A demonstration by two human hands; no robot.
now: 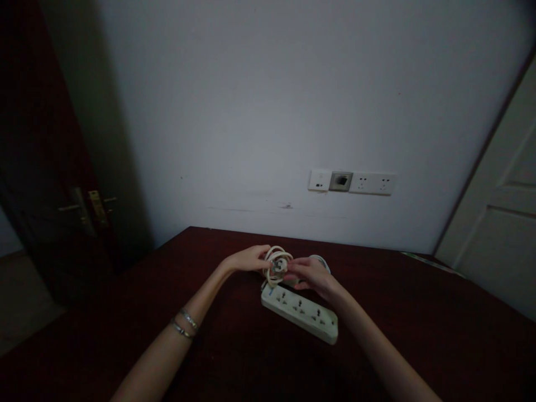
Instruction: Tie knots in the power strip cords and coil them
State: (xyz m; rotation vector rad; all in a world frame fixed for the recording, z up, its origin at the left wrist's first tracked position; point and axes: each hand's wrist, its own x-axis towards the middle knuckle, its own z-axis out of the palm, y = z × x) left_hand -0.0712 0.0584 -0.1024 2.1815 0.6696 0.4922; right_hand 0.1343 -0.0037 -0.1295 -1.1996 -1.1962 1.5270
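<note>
The left hand [251, 258] is closed on the near side of a coiled cord [277, 254], thumb and fingers at its edge. Just right of that thumb, the right hand [315, 273] pinches the plug [280, 264] by its side with bent fingers, its pins facing the wearer. The plug sits within the loops, between the two hands. A pale loop [321, 261], perhaps more of the cord, shows beyond the right hand's knuckles. The strip [299, 312] lies on the table [234, 346] just nearer the wearer than both hands, slanting, sockets up, untouched by the fingers as far as can be told.

The cord looks light and springy, likely to open out if the left hand loosens; a pinch across several loops would suit it. The plug seems hard and small, best taken by its body, clear of the pins. The strip is probably stiff, smooth and the heaviest part, easiest to hold across its long sides. No container shows near either hand; the strip's visible sockets hold no plugs.
</note>
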